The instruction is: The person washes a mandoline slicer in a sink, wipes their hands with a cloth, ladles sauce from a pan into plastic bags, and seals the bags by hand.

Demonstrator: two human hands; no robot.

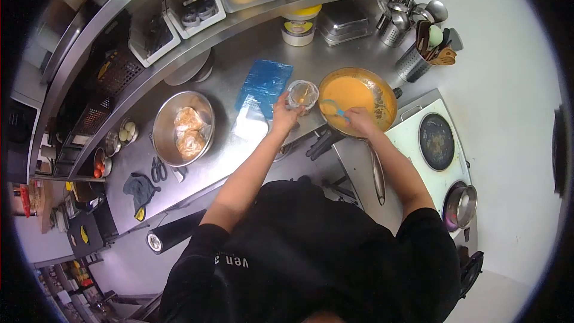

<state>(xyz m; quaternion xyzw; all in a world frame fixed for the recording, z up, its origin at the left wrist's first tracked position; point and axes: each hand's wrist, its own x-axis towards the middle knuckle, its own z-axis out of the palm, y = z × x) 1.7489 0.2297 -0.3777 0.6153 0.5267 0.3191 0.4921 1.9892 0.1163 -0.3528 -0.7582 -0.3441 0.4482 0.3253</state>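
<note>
My left hand [285,112] is closed on a small clear container [303,94] lined with plastic, at the left edge of a large pan. In the pan [390,97] lies a smooth orange sauce [347,93], with darker residue along its right side. A blue utensil [335,108] is in my right hand [359,121], its looped end over the sauce. Left of the container, a blue plastic bag [266,84] lies flat on the steel counter, above a white sheet-like item [250,121].
A steel bowl [160,128] with bagged orange food stands left. Scissors [158,170] and a dark cloth [139,188] lie beyond it. Right are a hotplate [436,142], a small pot [465,206] and utensil holders [411,66]. A shelf [239,17] with bins overhangs the counter.
</note>
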